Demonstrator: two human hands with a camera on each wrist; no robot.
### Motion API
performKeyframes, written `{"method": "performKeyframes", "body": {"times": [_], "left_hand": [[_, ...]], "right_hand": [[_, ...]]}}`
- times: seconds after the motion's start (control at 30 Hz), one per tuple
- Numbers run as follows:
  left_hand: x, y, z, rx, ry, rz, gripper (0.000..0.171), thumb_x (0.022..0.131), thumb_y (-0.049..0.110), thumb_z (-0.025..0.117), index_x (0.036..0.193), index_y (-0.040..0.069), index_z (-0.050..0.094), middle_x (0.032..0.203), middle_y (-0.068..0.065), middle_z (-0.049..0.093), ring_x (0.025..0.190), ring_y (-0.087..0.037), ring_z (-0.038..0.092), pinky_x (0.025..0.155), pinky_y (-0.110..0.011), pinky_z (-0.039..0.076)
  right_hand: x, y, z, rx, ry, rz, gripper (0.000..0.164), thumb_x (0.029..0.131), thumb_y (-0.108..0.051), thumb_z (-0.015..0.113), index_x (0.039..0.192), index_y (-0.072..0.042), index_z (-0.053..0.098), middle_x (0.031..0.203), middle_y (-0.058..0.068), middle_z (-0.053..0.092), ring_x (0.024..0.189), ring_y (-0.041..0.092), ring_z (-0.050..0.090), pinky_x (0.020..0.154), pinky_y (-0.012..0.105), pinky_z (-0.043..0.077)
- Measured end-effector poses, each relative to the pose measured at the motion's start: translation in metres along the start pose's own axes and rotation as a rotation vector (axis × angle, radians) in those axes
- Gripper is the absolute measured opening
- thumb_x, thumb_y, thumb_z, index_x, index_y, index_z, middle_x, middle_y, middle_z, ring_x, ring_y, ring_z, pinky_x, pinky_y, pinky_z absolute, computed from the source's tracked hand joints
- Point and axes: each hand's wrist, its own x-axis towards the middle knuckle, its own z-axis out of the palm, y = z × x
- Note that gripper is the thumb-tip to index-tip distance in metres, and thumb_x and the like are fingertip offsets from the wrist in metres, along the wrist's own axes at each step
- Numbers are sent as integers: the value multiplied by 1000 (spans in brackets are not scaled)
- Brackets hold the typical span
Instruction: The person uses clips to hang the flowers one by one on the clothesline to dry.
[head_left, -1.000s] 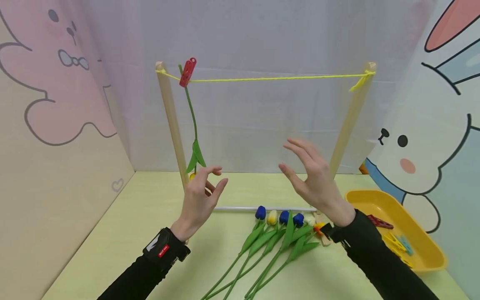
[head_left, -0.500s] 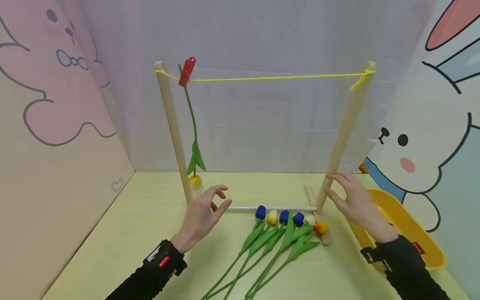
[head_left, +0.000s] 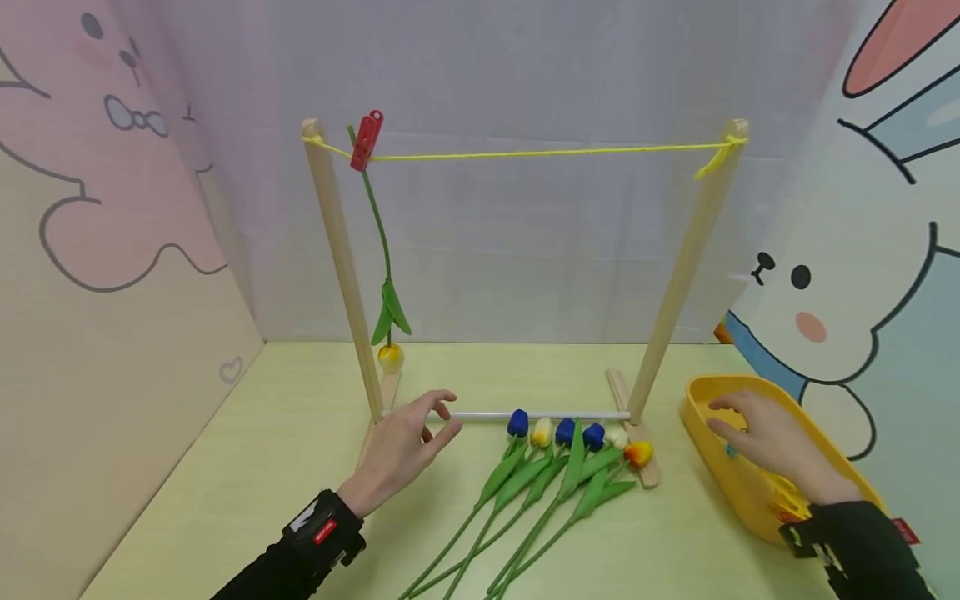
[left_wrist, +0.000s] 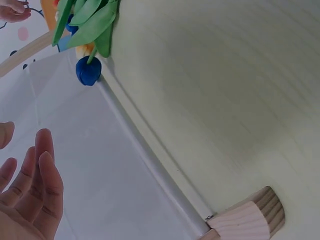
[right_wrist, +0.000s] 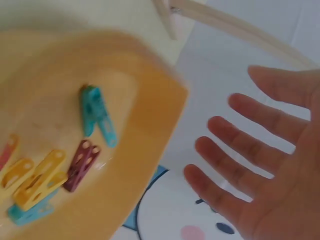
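My right hand point(head_left: 776, 442) hovers over the yellow tray point(head_left: 705, 417), its fingers loosely bent and holding nothing. Inside that tray, the right wrist view shows a teal clothespin point(right_wrist: 95, 112), a dark red clothespin point(right_wrist: 81, 165) and several more in yellow and teal. My left hand point(head_left: 401, 446) is raised near the left foot of the wooden frame, fingers relaxed, nothing in them. Several artificial tulips point(head_left: 558, 475) with blue, white and orange heads lie on the table between the hands. One yellow tulip point(head_left: 390, 357) hangs head down from the yellow string point(head_left: 540, 153), clipped by a red clothespin point(head_left: 367, 142).
Two wooden posts, the left post point(head_left: 341, 267) and right post point(head_left: 686, 275), carry the string. A pale rod point(head_left: 480, 415) joins them low down, behind the tulip heads. A white curtain backs the table, with cartoon-printed panels on either side.
My right hand has moved right and down, from beside the right post to over the yellow tray. The left hand has sunk slightly, showing more of the hanging tulip.
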Motion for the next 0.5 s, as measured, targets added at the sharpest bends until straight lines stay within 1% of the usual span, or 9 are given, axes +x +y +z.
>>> {"method": "performKeyframes", "body": {"times": [0.1, 0.17, 0.27, 0.33, 0.4, 0.5], "left_hand": [[-5, -2, 2, 14, -50, 2, 39, 90, 24, 77, 124, 11, 64, 96, 2, 73, 55, 6, 49, 48, -14, 38], [-9, -3, 5, 24, -85, 7, 39, 90, 25, 77, 124, 12, 63, 96, 2, 72, 55, 7, 47, 49, -14, 37], [-13, -5, 8, 37, -119, 11, 39, 91, 27, 76, 124, 12, 62, 95, 2, 73, 55, 8, 47, 52, -14, 38], [-14, -6, 9, 43, -137, 9, 39, 91, 28, 75, 125, 13, 62, 95, 2, 73, 56, 8, 48, 52, -14, 39], [-16, -7, 10, 41, -153, 0, 39, 92, 28, 75, 125, 13, 62, 95, 2, 73, 56, 8, 49, 53, -14, 39], [-16, -7, 10, 38, -170, -15, 39, 92, 29, 74, 126, 14, 62, 97, 3, 72, 58, 6, 51, 54, -14, 40]], "right_hand": [[-4, 16, 3, -6, -71, 9, 31, 92, -12, 71, 110, 13, 66, 105, 29, 67, 93, 43, 64, 81, 57, 53], [-6, 26, 5, 2, -119, 4, 29, 92, -8, 69, 110, 13, 65, 103, 27, 67, 88, 37, 64, 77, 53, 54], [-8, 39, 9, 27, -198, -12, 26, 92, -3, 66, 111, 14, 63, 103, 27, 67, 87, 36, 65, 78, 53, 55], [-9, 46, 12, 40, -245, -34, 25, 91, -1, 65, 111, 15, 62, 105, 28, 67, 90, 38, 65, 81, 55, 55], [-11, 50, 15, 51, -291, -38, 26, 91, 1, 64, 112, 15, 60, 108, 32, 66, 96, 45, 65, 85, 59, 53], [-12, 54, 19, 55, -373, 1, 29, 89, 2, 64, 115, 14, 60, 116, 38, 62, 106, 53, 61, 91, 63, 50]]}}
